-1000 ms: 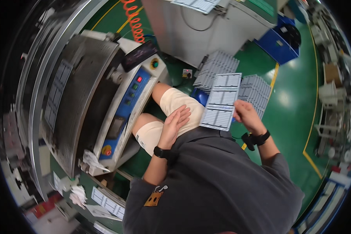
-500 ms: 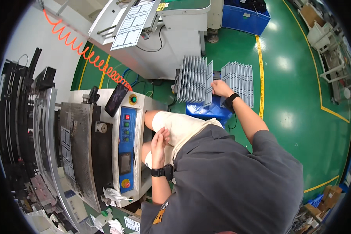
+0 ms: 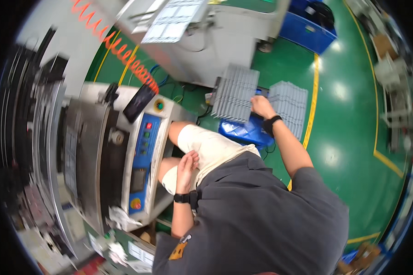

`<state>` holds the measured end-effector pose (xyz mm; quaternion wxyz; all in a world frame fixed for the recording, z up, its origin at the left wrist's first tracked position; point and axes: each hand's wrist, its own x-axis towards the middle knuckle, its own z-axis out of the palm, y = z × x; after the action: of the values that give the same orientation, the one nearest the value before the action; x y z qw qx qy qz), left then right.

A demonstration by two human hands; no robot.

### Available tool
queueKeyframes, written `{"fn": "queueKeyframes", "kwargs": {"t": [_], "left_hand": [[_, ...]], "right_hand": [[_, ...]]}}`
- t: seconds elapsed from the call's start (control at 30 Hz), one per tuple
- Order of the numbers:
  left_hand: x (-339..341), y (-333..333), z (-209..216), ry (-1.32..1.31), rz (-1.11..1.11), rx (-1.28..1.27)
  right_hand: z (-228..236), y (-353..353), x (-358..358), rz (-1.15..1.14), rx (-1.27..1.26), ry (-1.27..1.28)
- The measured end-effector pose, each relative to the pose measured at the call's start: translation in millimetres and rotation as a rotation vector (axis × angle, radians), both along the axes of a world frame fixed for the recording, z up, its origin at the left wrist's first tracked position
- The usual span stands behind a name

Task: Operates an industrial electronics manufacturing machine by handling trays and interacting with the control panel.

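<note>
Over my thigh rests my left hand (image 3: 186,166), its fingers loosely curled together with nothing visible in them. My right hand (image 3: 263,107) reaches forward to a row of thin grey panels (image 3: 234,94) standing on edge side by side. Its closed fingers are at the right-hand edge of the endmost panel and appear to pinch it; motion blur softens the fingertips. A second row of similar grey panels (image 3: 289,107) stands just right of this hand. Beneath the panels is a blue plastic container (image 3: 245,130), partly covered by them and by my arm.
To my left stands a machine with a blue control panel (image 3: 144,151) and a dark perforated plate (image 3: 85,156). A phone (image 3: 138,103) rests on its corner. An orange coiled hose (image 3: 124,54) hangs ahead. Farther off are a white machine (image 3: 229,50) and a blue bin (image 3: 307,34).
The head view has tilted and shifted. The panel at my right hand, which stuck out lower and apart, now lines up with the left row. My left hand stays over my thigh.
</note>
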<state>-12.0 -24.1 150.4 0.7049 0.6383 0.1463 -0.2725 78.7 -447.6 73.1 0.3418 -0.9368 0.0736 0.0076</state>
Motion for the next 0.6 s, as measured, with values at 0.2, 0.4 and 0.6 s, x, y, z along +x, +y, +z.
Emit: {"fn": "queueKeyframes", "kwargs": {"t": [0.2,0.4,0.6], "left_hand": [[0,9,-21,-0.011,0.073,-0.076],[3,26,-59,0.172,0.431,-0.270],[14,31,-119,0.239,0.678,-0.430]], "right_hand": [[42,10,-8,-0.398,0.330,-0.075],[78,132,-6,0.094,0.886,0.213],[41,253,14,0.530,0.688,0.729]]}}
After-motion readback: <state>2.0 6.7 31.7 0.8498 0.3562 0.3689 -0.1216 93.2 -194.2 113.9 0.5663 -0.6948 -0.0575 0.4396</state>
